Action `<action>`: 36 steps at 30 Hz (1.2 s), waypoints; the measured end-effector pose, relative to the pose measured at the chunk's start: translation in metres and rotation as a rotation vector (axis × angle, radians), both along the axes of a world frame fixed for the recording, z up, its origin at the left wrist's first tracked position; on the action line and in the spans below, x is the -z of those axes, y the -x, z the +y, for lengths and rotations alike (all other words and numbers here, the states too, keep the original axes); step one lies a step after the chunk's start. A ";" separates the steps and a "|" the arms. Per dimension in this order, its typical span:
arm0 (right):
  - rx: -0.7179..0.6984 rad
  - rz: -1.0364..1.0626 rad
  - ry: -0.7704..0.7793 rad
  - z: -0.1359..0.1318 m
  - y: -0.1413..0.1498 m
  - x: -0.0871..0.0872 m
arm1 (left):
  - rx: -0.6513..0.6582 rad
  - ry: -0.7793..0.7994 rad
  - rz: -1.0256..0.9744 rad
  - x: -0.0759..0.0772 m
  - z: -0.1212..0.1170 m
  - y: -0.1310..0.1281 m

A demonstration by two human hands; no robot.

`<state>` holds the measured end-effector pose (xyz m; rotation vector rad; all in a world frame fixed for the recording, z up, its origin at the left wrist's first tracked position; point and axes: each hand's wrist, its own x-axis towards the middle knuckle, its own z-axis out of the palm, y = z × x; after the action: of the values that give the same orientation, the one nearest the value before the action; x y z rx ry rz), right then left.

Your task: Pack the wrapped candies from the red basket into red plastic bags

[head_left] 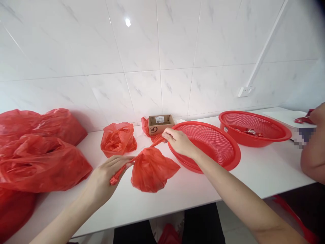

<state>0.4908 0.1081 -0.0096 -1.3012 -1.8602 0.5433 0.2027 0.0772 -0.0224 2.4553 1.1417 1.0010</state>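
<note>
Between my hands hangs a red plastic bag (153, 171), bulging at the bottom and gathered at its neck. My left hand (109, 174) is closed on one twisted end of the bag, which trails out below the fingers. With thumb and fingers pinched, my right hand (179, 140) grips the other end and pulls it up to the right, near the rim of a red perforated basket (233, 162). What the bag contains is hidden by the plastic.
Filled red bags (45, 166) are piled at the left. A crumpled red bag (118, 139) and a small cardboard box (161, 125) stand toward the wall. Farther right, a second red basket (256, 140) holds small packets. Another person's arm (315, 149) reaches in at the right edge.
</note>
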 end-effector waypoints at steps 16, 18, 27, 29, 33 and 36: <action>-0.341 0.065 -0.038 0.023 0.064 -0.035 | 0.221 0.917 -0.517 -0.009 0.029 -0.051; -0.338 0.054 0.032 0.023 0.071 -0.023 | 0.206 0.901 -0.526 -0.007 0.029 -0.053; -0.087 0.011 -0.040 -0.003 0.054 -0.011 | 0.178 0.810 -0.576 -0.006 0.029 -0.048; -0.086 0.082 -0.028 -0.014 0.054 -0.010 | 0.160 0.795 -0.619 -0.007 0.027 -0.049; -0.106 0.181 0.043 -0.034 0.059 0.005 | 0.149 0.732 -0.639 -0.004 0.025 -0.049; -0.126 0.259 0.098 -0.041 0.060 0.016 | 0.116 0.718 -0.607 0.000 0.025 -0.049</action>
<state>0.4304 0.0672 -0.0251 -1.1212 -1.7240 0.8375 0.2520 0.1021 -0.0223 1.4944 0.9126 0.9747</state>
